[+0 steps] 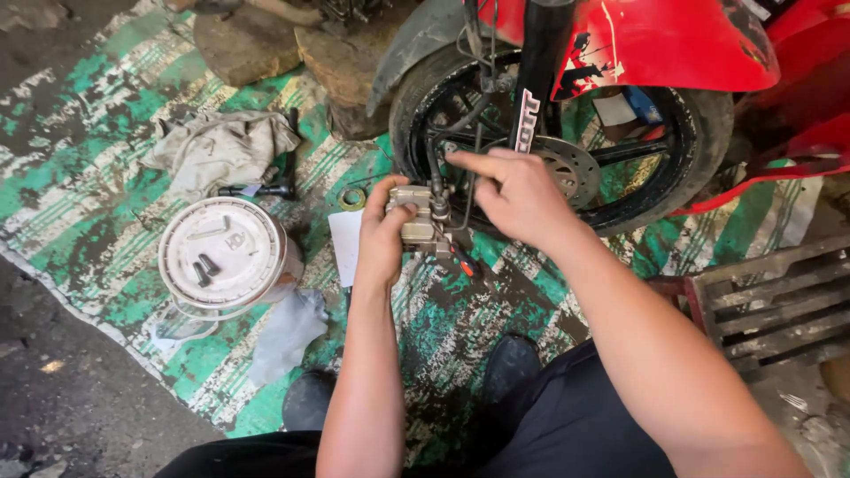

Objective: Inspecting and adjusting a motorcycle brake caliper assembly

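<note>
My left hand point(382, 232) grips a grey metal brake caliper point(414, 217) held just in front of a motorcycle's front wheel point(699, 133). My right hand point(518, 190) rests on top of the caliper's hose end, index finger stretched left toward the fitting, the other fingers curled. Behind my right hand sits the perforated brake disc point(571, 168). The black fork leg point(536, 66) runs up under the red fender point(664, 44). A small red-tipped part point(465, 264) shows below the caliper.
A white upturned bucket point(226, 252) carries two black bolts on its lid. A dirty rag point(221, 146), a black wrench point(279, 181) and a small ring point(351, 199) lie on the green-and-white mat point(88, 195). Stones point(257, 40) lie at top, a metal grate point(779, 296) at right.
</note>
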